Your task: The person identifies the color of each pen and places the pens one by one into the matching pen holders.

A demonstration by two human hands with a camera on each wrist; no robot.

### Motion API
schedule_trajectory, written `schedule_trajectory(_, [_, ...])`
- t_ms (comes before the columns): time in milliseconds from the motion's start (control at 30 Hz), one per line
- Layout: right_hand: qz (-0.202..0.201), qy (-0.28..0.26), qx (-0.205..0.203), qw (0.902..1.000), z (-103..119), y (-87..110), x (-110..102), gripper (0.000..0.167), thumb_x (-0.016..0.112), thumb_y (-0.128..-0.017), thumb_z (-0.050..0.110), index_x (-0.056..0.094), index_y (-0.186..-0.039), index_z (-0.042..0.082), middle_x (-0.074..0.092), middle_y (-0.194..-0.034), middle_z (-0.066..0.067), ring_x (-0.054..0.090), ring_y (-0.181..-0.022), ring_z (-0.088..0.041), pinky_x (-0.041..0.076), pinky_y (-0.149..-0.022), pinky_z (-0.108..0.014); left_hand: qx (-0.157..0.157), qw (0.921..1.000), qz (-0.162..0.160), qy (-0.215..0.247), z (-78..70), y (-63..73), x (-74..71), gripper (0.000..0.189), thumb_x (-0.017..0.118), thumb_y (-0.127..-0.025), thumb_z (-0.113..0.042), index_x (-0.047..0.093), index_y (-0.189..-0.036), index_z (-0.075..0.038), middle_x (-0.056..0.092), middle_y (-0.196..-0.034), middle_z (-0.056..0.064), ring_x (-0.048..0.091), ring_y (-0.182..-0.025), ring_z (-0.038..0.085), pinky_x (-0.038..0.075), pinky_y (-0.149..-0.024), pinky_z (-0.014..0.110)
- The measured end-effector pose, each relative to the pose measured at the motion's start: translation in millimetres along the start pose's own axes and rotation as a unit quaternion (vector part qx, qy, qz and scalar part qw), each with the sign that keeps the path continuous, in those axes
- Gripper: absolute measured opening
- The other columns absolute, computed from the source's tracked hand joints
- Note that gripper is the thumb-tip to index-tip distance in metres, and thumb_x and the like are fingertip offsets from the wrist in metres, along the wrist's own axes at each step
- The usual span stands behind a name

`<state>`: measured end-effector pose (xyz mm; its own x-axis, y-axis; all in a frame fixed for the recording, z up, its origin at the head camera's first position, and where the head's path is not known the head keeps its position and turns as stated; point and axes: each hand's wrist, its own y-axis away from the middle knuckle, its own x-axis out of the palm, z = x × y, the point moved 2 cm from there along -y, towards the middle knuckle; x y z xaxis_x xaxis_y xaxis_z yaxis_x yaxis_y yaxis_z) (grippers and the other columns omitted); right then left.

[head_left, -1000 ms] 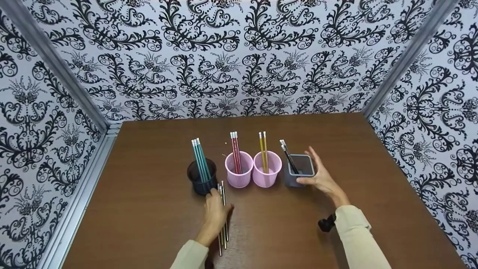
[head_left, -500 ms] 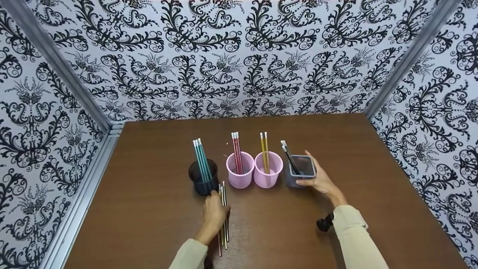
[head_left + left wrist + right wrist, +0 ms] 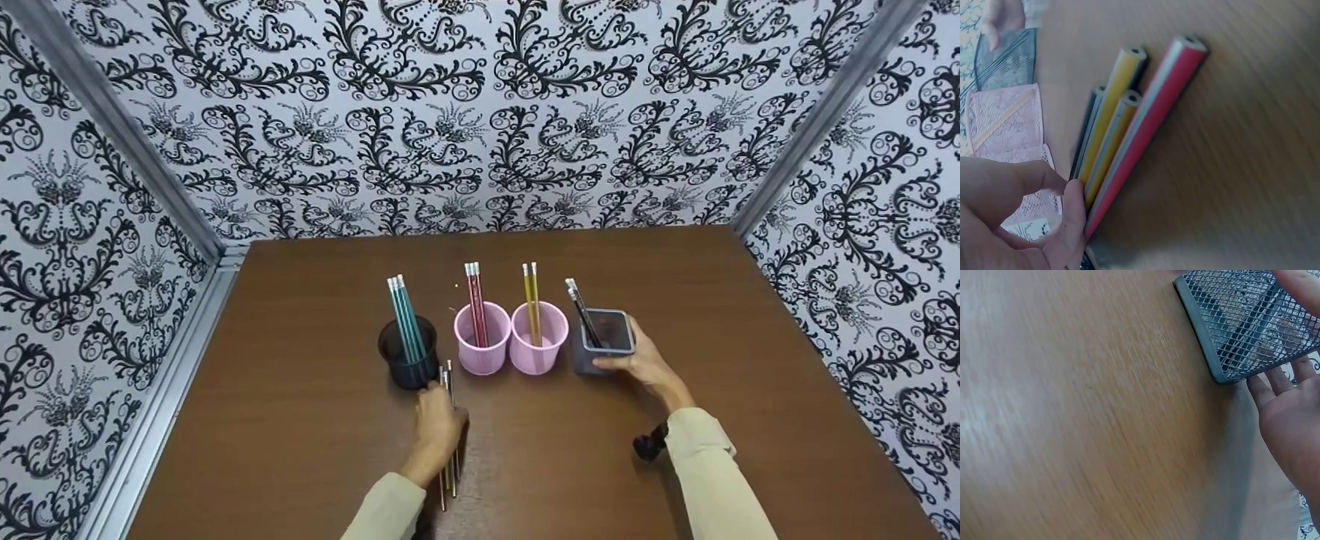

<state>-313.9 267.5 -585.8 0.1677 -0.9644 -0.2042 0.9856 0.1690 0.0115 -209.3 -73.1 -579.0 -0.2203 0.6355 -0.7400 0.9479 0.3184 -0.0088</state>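
My left hand (image 3: 435,427) has its thumb and fingers curled about several pencils (image 3: 1123,140) of red, yellow and black, low over the table; their white-tipped ends are up by the fingertips. Right of the fingertips' line, the round black cup (image 3: 407,375) with teal pencils (image 3: 406,322) stands close to that hand. My right hand (image 3: 649,367) grips the square grey mesh pencil cup (image 3: 589,364) from its right side, thumb on the near wall and fingers at the far side. Black pencils (image 3: 581,311) lean to the left in it. Part of the left fingers' contact is hidden.
Two pink mesh cups stand side by side in the middle: one pink cup (image 3: 481,361) has red pencils (image 3: 476,300), the other pink cup (image 3: 537,361) two yellow pencils (image 3: 531,300). A patterned wall (image 3: 450,135) rises behind the brown table (image 3: 300,420).
My right hand's raised fingers have come in against the grey mesh cup. The left hand has barely moved beside the black cup, and the other cups stay in place.
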Motion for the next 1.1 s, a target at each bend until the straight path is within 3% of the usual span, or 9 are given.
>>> schedule_trajectory(333, [0.004, 0.006, -0.010, 0.9999, -2.5, -2.1, 0.4, 0.099, 0.085, -0.066, -0.007, 0.032, -0.149, 0.001, 0.051, -0.142, -0.025, 0.054, -0.117, -0.015, 0.037, -0.101, -0.012, -0.006, 0.9992, 0.024, -0.030, -10.5, -1.0, 3.1, 0.023, 0.074, -0.071, 0.005, 0.065, -0.090, 0.011, 0.067, -0.088, 0.028, 0.070, -0.081, 0.044, 0.058, -0.068, 0.051])
schedule_trajectory(467, [0.008, 0.003, -0.015, 0.9998, -0.4, -1.2, 1.6, 0.097, 0.085, -0.066, -0.009, 0.032, -0.147, 0.000, 0.052, -0.140, -0.026, 0.055, -0.117, -0.016, 0.038, -0.101, -0.013, 0.003, 0.9994, 0.030, -0.018, -10.3, 0.5, 0.3, 0.012, 0.075, -0.071, 0.004, 0.066, -0.079, 0.006, 0.071, -0.086, 0.027, 0.072, -0.080, 0.043, 0.058, -0.066, 0.051])
schedule_trajectory(600, [0.012, -0.005, -0.011, 0.9999, 1.6, 0.0, 2.3, 0.096, 0.083, -0.066, -0.010, 0.031, -0.147, 0.000, 0.051, -0.139, -0.026, 0.053, -0.118, -0.020, 0.036, -0.103, -0.016, 0.017, 0.9995, 0.021, 0.014, -7.7, 4.6, -5.5, 0.015, 0.076, -0.072, -0.001, 0.062, -0.072, 0.002, 0.070, -0.078, 0.024, 0.071, -0.074, 0.040, 0.056, -0.064, 0.052])
schedule_trajectory(700, [0.010, -0.017, 0.000, 0.9998, 0.7, 0.4, 3.0, 0.095, 0.082, -0.067, -0.010, 0.031, -0.146, 0.001, 0.050, -0.140, -0.025, 0.051, -0.120, -0.024, 0.034, -0.105, -0.020, 0.028, 0.9988, 0.026, 0.029, -7.2, 10.4, -10.2, 0.022, 0.076, -0.071, -0.002, 0.055, -0.066, -0.005, 0.064, -0.067, 0.014, 0.064, -0.065, 0.031, 0.052, -0.060, 0.048])
schedule_trajectory(833, [0.007, -0.037, 0.005, 0.9993, 0.1, 1.6, 4.8, 0.095, 0.080, -0.067, -0.013, 0.031, -0.146, 0.002, 0.049, -0.140, -0.025, 0.050, -0.119, -0.025, 0.036, -0.105, -0.023, 0.049, 0.9969, 0.053, 0.033, -12.0, 20.3, -15.9, 0.033, 0.076, -0.068, -0.002, 0.045, -0.056, -0.011, 0.049, -0.058, 0.003, 0.046, -0.057, 0.021, 0.043, -0.053, 0.039])
schedule_trajectory(900, [0.008, -0.045, 0.002, 0.9990, -0.1, 1.9, 5.2, 0.095, 0.080, -0.066, -0.014, 0.031, -0.147, 0.001, 0.049, -0.139, -0.025, 0.051, -0.118, -0.023, 0.039, -0.103, -0.022, 0.058, 0.9948, 0.074, 0.039, -17.5, 25.7, -18.6, 0.026, 0.077, -0.068, -0.004, 0.053, -0.058, -0.009, 0.054, -0.060, 0.003, 0.048, -0.059, 0.019, 0.044, -0.055, 0.037])
schedule_trajectory(1000, [0.015, -0.053, -0.004, 0.9985, -1.0, 1.0, 5.4, 0.096, 0.080, -0.067, -0.014, 0.030, -0.147, 0.001, 0.048, -0.139, -0.026, 0.052, -0.115, -0.020, 0.042, -0.100, -0.019, 0.079, 0.9893, 0.113, 0.049, -30.9, 32.3, -21.5, 0.012, 0.077, -0.070, -0.007, 0.067, -0.073, 0.000, 0.068, -0.072, 0.012, 0.061, -0.068, 0.024, 0.052, -0.063, 0.039])
schedule_trajectory(1100, [0.019, -0.051, -0.003, 0.9985, -2.8, 0.1, 4.7, 0.096, 0.080, -0.067, -0.013, 0.030, -0.148, 0.003, 0.050, -0.137, -0.022, 0.052, -0.114, -0.017, 0.041, -0.100, -0.018, 0.101, 0.9797, 0.160, 0.066, -50.0, 35.8, -24.5, 0.027, 0.076, -0.072, -0.008, 0.070, -0.095, 0.005, 0.072, -0.087, 0.017, 0.066, -0.082, 0.028, 0.055, -0.077, 0.041])
